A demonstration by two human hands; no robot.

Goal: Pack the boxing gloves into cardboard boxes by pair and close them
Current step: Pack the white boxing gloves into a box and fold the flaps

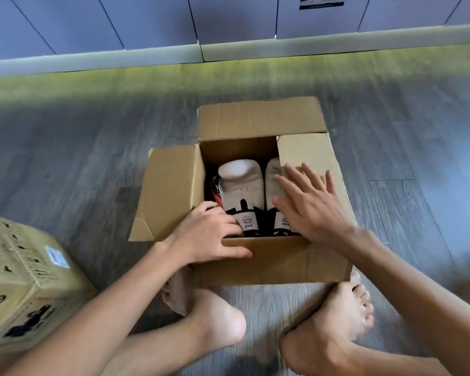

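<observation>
An open cardboard box [280, 261] stands on the floor between my bare feet. Inside it lie two white boxing gloves, the left glove [242, 188] and the right glove [272, 180], cuffs toward me. My left hand [209, 237] grips the box's near wall, thumb outside and fingers curled inside beside the left glove's cuff. My right hand [310, 204] lies flat with spread fingers on the right flap [307, 153], which is folded partly over the right glove. The far flap [258, 118] stands up and the left flap [168, 191] hangs outward.
A closed printed cardboard box [25, 283] sits at the near left on the grey wood floor. A row of pale boxes [152, 20] lines the far wall. My left foot [209, 316] and my right foot [334, 329] press against the open box's near side.
</observation>
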